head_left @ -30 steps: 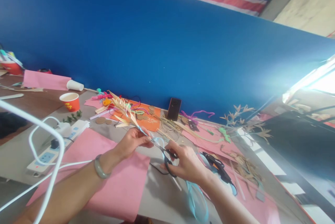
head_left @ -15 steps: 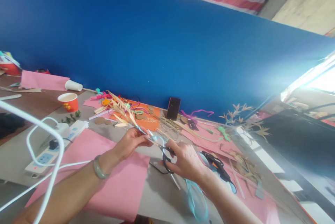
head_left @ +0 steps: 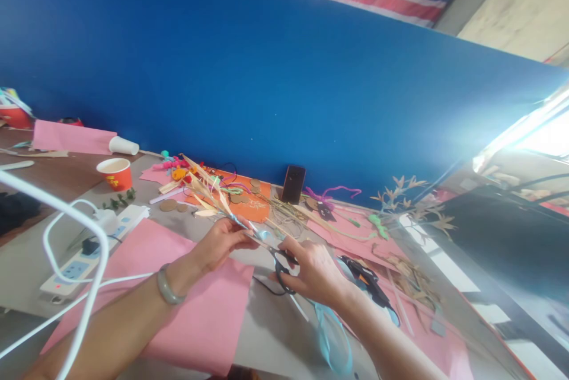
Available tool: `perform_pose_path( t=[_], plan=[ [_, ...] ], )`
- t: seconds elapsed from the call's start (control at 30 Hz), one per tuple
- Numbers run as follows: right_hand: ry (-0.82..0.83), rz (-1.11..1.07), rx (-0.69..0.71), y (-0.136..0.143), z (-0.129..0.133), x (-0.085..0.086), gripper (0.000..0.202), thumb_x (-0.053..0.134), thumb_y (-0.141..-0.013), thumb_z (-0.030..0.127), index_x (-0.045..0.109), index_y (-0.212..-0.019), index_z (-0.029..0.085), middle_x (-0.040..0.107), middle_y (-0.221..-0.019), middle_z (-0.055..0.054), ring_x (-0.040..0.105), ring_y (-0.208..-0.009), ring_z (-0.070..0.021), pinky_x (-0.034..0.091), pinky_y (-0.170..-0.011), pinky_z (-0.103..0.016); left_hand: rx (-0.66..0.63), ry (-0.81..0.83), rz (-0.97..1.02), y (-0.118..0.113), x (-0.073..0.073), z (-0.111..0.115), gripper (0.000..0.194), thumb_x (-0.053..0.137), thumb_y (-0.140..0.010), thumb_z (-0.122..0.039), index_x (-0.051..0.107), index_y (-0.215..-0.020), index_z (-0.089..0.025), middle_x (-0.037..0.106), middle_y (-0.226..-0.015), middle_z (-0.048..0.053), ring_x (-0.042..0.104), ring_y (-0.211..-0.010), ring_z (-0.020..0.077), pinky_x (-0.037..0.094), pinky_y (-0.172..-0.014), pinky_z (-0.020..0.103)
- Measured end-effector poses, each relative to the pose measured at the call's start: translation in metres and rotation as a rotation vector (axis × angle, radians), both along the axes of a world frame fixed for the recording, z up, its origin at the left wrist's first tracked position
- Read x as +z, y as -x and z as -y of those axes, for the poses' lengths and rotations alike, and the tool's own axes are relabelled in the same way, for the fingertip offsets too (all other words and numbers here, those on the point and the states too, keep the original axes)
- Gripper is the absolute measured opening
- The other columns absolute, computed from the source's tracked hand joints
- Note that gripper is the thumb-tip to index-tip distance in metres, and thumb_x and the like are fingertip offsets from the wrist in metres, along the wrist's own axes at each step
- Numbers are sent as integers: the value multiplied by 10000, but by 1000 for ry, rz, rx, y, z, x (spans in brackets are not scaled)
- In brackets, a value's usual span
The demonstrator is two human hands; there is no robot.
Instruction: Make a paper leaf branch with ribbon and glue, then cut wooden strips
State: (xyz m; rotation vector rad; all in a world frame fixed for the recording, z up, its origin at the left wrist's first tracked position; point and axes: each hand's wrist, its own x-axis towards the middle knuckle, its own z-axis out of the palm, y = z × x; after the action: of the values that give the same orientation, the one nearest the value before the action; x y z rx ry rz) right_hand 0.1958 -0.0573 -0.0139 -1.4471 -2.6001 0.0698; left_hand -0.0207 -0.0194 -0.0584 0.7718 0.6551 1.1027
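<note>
Ribbon loop (head_left: 262, 235) has shrunk — left hand (head_left: 226, 243) pinching bundle (head_left: 214, 191), right hand (head_left: 316, 270) gripping scissors (head_left: 279, 274) past paper edge (head_left: 241, 315).

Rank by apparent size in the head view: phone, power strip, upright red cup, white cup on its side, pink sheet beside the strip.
1. Pink sheet
2. Power strip
3. Red cup and phone: too alike to rank
4. White cup

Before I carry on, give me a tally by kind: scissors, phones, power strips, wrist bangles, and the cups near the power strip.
Scissors: 1
Phone: 1
Power strip: 1
Wrist bangle: 1
Cups, a white cup on its side and a red cup upright: 2
Total: 6
</note>
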Motion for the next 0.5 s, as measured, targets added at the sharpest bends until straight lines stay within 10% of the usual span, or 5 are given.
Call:
perform_pose_path(
  t=[0.5],
  plan=[
    [-78, 38, 109, 3, -2, -3, 232, 546, -803, 415, 512, -861, 193, 567, -594, 12, 455, -511, -127, 166, -510, -252, -11, -10, 7, 1, 4, 3, 279, 832, -572, -221, 635, -744, -123, 700, -704, 30, 676, -676, 174, 559, -708, 322]
  ],
)
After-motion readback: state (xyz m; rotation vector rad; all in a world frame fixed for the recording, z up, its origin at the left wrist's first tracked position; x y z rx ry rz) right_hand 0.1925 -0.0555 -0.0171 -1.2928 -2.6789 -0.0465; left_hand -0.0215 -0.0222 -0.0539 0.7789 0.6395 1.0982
